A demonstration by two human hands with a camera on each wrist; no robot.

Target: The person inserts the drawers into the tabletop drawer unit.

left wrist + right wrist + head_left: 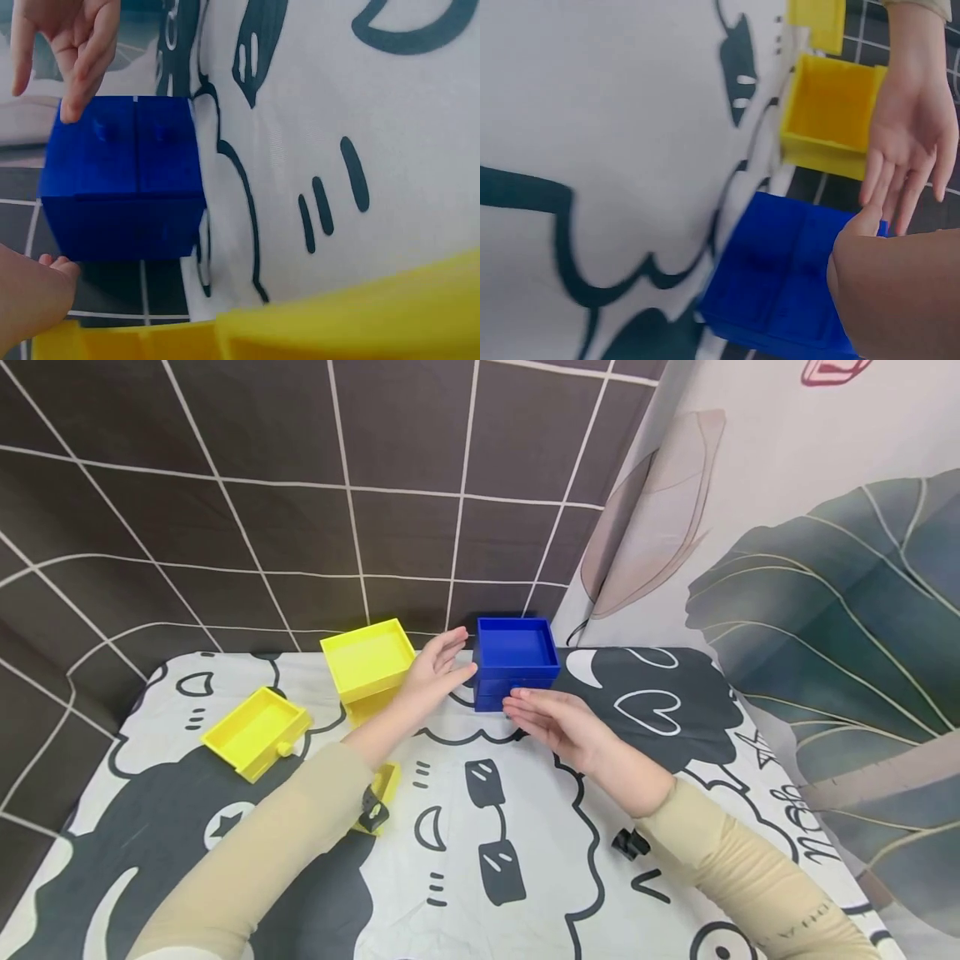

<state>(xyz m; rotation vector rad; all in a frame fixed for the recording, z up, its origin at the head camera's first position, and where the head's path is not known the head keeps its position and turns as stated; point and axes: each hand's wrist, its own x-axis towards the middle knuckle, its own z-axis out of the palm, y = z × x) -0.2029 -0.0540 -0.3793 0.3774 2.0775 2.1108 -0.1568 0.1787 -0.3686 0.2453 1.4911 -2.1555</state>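
A small blue box point(517, 668) with an open tray top stands at the back of the bed-like surface. Its front shows two drawers with little knobs in the left wrist view point(120, 150). My left hand point(435, 672) is held to the left of it, fingers extended and holding nothing. At its front right corner is my right hand point(558, 722), fingers straight and near the drawers; whether they touch the box I cannot tell. A yellow box point(369, 660) stands just left of my left hand, its front hollow in the right wrist view point(829, 105).
A yellow drawer point(255, 731) with a knob lies at the left. Another yellow piece point(386, 785) is partly hidden behind my left forearm. A patterned black-and-white cloth point(465, 877) covers the surface; a dark gridded curtain point(285, 527) hangs behind, with a leaf-patterned one point(840, 610) at right.
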